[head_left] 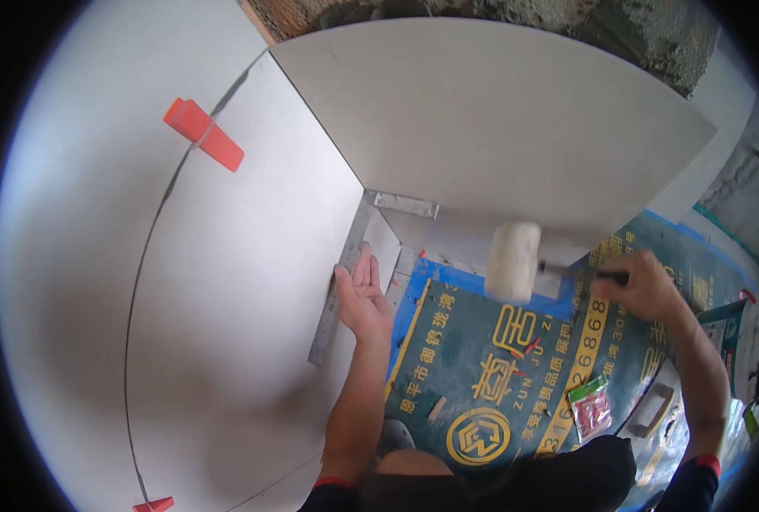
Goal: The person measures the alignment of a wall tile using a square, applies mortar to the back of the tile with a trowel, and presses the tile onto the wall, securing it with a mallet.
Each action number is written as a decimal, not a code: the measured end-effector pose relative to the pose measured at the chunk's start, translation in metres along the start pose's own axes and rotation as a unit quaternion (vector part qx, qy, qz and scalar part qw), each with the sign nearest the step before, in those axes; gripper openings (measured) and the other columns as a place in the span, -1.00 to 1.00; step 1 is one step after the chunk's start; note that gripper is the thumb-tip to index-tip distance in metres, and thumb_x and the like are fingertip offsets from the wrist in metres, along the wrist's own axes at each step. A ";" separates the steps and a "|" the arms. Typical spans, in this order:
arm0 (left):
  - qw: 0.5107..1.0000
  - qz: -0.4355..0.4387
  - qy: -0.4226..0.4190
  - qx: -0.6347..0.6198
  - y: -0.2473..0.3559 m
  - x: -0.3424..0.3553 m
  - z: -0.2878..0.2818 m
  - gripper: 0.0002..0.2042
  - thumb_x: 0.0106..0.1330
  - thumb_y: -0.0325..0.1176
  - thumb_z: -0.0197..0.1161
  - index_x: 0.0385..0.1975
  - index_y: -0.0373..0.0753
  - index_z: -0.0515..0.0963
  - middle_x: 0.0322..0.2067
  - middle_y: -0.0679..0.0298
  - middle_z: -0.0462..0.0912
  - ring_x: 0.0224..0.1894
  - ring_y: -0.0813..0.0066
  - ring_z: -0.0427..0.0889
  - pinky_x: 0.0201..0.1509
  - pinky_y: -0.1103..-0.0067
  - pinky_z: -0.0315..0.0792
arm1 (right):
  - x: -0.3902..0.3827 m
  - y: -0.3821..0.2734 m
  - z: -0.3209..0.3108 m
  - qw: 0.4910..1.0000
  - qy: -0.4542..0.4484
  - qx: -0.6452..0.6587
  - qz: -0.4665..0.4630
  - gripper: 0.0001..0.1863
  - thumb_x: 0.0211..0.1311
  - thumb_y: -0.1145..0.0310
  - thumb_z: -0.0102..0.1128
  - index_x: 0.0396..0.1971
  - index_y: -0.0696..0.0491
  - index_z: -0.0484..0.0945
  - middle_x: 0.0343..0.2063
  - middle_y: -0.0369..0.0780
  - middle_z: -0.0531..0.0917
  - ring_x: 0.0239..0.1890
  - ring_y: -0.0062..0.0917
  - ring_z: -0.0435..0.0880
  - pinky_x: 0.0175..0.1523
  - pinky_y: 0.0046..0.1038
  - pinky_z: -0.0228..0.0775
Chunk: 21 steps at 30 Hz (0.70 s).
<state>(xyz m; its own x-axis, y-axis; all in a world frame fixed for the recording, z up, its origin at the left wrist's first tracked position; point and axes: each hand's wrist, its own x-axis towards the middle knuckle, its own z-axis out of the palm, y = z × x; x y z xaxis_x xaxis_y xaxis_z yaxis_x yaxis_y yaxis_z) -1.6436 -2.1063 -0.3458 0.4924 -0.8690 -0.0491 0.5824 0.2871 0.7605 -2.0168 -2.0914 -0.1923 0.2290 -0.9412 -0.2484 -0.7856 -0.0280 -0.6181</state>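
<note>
My left hand (pixel 364 297) grips a metal try square (pixel 322 331) at its blade, thumb on one side and fingers on the other. The blade lies along the left white wall tile (pixel 251 282), and the square's thick stock (pixel 407 206) lies against the adjoining wall tile (pixel 499 119) at the corner. My right hand (pixel 640 288) is closed around the dark handle of a mallet (pixel 513 262). The mallet's pale, barrel-shaped head is slightly blurred and hangs in front of the adjoining tile, apart from the square.
A red wedge (pixel 217 147) sits in the left tile joint, another red wedge (pixel 154 505) lower down. Green printed sheeting (pixel 482 341) edged with blue tape covers the floor. A bag of red pieces (pixel 591 408) and a trowel (pixel 651 410) lie at right. Rough masonry (pixel 559 19) shows above.
</note>
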 end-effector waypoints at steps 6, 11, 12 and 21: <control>1.000 -0.006 -0.004 -0.011 0.006 0.000 0.003 -0.39 0.49 -0.08 -0.18 0.25 -0.56 0.00 0.18 -0.30 0.30 0.35 0.04 0.20 0.47 0.33 -0.02 | -0.005 -0.001 0.024 0.998 0.036 -0.003 -0.042 -0.73 0.05 0.27 0.32 -0.40 0.20 0.66 -0.64 -0.15 0.61 -0.58 -0.55 0.61 -0.40 -0.45 0.43; 0.999 -0.034 -0.014 -0.015 0.011 -0.010 -0.008 -0.42 0.49 -0.10 -0.19 0.13 -0.64 0.17 0.18 -0.34 0.28 0.35 0.01 0.19 0.47 0.31 -0.03 | -0.043 0.044 0.068 0.998 -0.027 0.052 -0.013 -0.69 0.19 0.17 0.25 -0.45 0.15 0.59 -0.70 -0.24 0.56 -0.68 -0.63 0.46 -0.53 -0.48 0.30; 0.999 -0.041 -0.023 -0.016 0.007 -0.019 -0.017 -0.43 0.49 -0.10 -0.19 0.10 -0.66 0.21 0.18 -0.35 0.28 0.35 0.01 0.19 0.47 0.31 -0.03 | -0.060 0.059 0.080 0.992 -0.056 0.109 0.043 -0.68 0.23 0.14 0.22 -0.43 0.15 0.57 -0.72 -0.28 0.53 -0.69 -0.65 0.43 -0.55 -0.49 0.27; 0.972 -0.226 -0.021 0.055 -0.009 -0.125 -0.085 -0.49 0.51 -0.16 -0.26 0.10 -0.62 0.23 0.22 -0.28 0.25 0.34 0.01 0.21 0.45 0.26 0.03 | -0.150 0.117 0.217 0.627 0.088 0.699 0.331 -0.59 0.38 -0.11 -0.14 -0.46 -0.07 0.32 -0.81 -0.40 0.16 -0.86 -0.65 0.06 -0.74 -0.53 -0.12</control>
<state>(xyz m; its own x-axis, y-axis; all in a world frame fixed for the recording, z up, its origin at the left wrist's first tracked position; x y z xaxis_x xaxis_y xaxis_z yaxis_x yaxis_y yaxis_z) -1.6559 -1.9660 -0.4017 0.1745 -0.9127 -0.3694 0.6596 -0.1702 0.7321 -2.0182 -1.8804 -0.3895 -0.0453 -0.6165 -0.7861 0.6263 0.5955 -0.5031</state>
